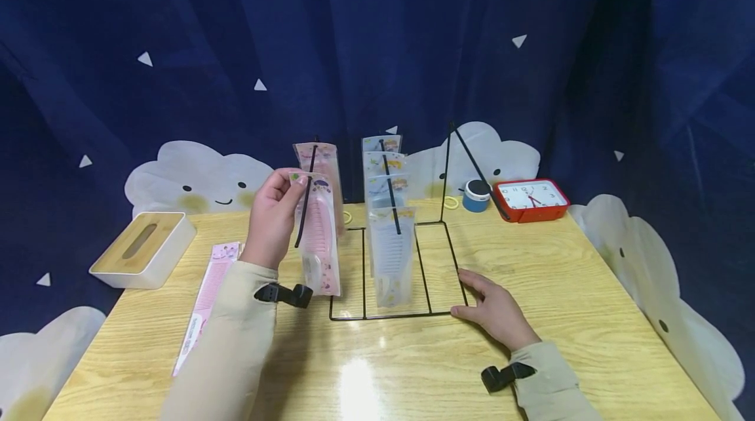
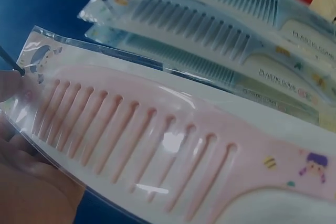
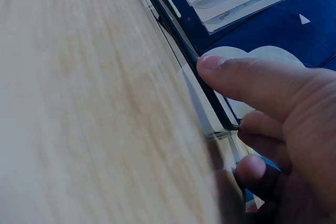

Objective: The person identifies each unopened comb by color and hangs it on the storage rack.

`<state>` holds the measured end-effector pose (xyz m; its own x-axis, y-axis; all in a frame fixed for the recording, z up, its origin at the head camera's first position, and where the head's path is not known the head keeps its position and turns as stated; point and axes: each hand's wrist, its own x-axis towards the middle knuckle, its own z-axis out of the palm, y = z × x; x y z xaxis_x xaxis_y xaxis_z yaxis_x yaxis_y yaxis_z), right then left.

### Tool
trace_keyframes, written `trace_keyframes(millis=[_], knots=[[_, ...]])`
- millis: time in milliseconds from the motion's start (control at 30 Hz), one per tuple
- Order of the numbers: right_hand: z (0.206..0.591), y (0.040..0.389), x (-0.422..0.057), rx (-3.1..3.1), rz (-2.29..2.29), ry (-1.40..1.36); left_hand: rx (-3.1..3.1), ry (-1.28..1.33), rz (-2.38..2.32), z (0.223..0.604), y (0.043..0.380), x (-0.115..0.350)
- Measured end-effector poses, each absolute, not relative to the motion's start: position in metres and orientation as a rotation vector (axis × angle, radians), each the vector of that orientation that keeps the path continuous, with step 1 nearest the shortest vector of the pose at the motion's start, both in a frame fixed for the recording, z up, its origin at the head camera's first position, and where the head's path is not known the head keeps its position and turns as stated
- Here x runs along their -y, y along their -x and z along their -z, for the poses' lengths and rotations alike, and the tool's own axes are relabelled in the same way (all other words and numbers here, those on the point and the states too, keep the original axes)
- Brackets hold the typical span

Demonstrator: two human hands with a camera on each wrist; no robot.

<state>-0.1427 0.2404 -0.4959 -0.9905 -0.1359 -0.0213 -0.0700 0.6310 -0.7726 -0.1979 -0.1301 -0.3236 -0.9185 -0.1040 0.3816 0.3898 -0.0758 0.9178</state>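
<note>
My left hand (image 1: 273, 214) pinches the top corner of a pink comb in a clear packet (image 1: 320, 244); a black hook (image 1: 303, 216) passes through the packet's top. Wide teeth and a small printed figure show on this comb (image 2: 157, 124) in the left wrist view. Behind it, another pink packet (image 1: 327, 162) hangs on the same hook. Several blue comb packets (image 1: 394, 250) hang on the middle hook. With thumb and fingers, my right hand (image 1: 495, 309) holds the front right corner of the black wire rack (image 1: 389, 317). The thumb (image 3: 236, 74) lies on the bar.
The rack's right hook (image 1: 480, 172) carries no packet. A pink packaged comb (image 1: 208, 300) lies on the table at left, near a wooden-lidded tissue box (image 1: 141, 250). Behind the rack at right are a blue round container (image 1: 476, 197) and a red clock (image 1: 531, 200).
</note>
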Motion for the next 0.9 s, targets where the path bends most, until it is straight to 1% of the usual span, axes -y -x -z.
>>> trace_keyframes(millis=[267, 900], knots=[[0.494, 0.143, -0.239, -2.769, 1.298, 0.193, 1.853, 0.283, 2.066, 0.321, 0.215, 0.129], [0.491, 0.142, -0.238, -2.777, 1.26, 0.23, 1.911, 0.23, 2.074, 0.315, 0.237, 0.129]])
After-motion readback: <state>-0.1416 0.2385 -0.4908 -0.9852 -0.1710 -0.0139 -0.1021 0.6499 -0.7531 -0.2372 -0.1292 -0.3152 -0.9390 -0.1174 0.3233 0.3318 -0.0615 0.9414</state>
